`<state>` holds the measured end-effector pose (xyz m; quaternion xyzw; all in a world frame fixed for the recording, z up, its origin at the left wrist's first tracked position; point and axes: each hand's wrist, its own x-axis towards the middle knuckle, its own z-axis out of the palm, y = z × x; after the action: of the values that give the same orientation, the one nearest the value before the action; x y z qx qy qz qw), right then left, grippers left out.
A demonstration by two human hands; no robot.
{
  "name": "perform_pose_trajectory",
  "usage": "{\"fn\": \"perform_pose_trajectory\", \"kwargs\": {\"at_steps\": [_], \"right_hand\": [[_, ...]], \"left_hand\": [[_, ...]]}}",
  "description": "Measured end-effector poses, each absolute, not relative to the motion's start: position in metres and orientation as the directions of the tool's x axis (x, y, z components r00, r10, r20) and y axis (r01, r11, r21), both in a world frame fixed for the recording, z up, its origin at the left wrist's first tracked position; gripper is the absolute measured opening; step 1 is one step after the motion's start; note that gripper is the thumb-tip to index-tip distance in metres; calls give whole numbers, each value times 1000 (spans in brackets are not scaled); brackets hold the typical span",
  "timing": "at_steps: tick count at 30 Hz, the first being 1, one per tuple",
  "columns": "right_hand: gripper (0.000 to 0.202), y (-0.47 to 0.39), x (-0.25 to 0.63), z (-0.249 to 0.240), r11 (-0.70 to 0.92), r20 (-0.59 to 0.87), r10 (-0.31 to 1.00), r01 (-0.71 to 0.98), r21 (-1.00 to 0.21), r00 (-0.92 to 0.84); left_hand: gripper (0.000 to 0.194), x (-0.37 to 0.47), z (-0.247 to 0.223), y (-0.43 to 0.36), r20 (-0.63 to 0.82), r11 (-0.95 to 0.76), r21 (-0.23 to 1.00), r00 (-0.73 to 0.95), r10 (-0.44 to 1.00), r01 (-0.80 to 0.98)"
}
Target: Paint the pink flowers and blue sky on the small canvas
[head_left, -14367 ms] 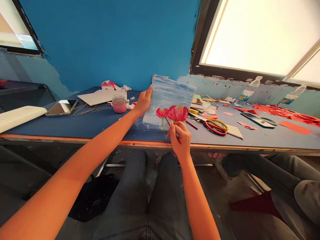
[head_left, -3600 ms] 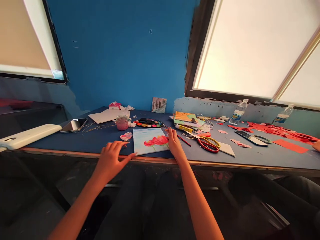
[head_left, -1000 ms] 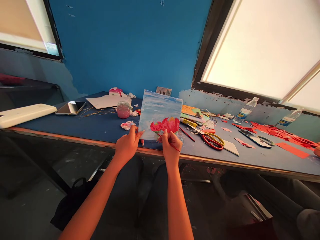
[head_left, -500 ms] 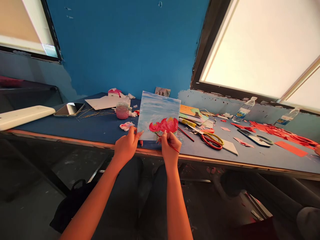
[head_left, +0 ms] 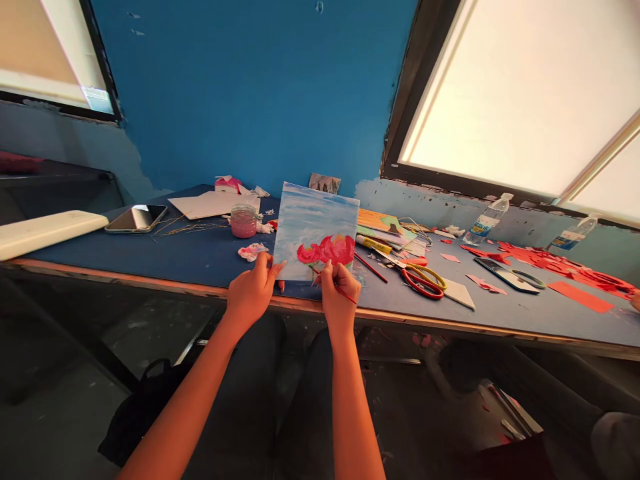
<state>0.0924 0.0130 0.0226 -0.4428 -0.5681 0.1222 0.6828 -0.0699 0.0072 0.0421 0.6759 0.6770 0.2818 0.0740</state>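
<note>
My left hand (head_left: 254, 288) grips the lower left edge of a painted canvas (head_left: 317, 217), its thumb on the front. Red and pink flowers on a blue and white ground show on the canvas, which stands tilted up at the table's front edge. A thin red paintbrush (head_left: 346, 294) is pinched in my right hand (head_left: 340, 290), its tip at the stems below the flowers. Left of the canvas are a jar of pink water (head_left: 244, 221) and a paint-smeared tissue (head_left: 253, 251).
Right of the canvas lie a second red brush (head_left: 371, 268), a yellow tube (head_left: 373, 245), scissors (head_left: 424, 280) and coloured sheets. Further right are water bottles (head_left: 487, 220), red paper scraps (head_left: 565, 263) and a person's hand (head_left: 635, 300). A phone (head_left: 136, 219) lies at left.
Both hands and the canvas appear slightly further left in the view, as does the whole scene. The brush tip has shifted slightly near the stems.
</note>
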Motion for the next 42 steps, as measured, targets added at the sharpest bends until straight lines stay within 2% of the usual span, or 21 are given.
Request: {"fn": "perform_pose_trajectory", "kwargs": {"at_steps": [22, 42], "right_hand": [[40, 13, 93, 21, 550, 663, 664, 375, -746, 346], [39, 11, 93, 23, 554, 649, 683, 342, -759, 335]], "left_hand": [[26, -70, 43, 6, 280, -87, 515, -71, 957, 853], [29, -70, 44, 5, 284, -87, 507, -71, 956, 857]]}}
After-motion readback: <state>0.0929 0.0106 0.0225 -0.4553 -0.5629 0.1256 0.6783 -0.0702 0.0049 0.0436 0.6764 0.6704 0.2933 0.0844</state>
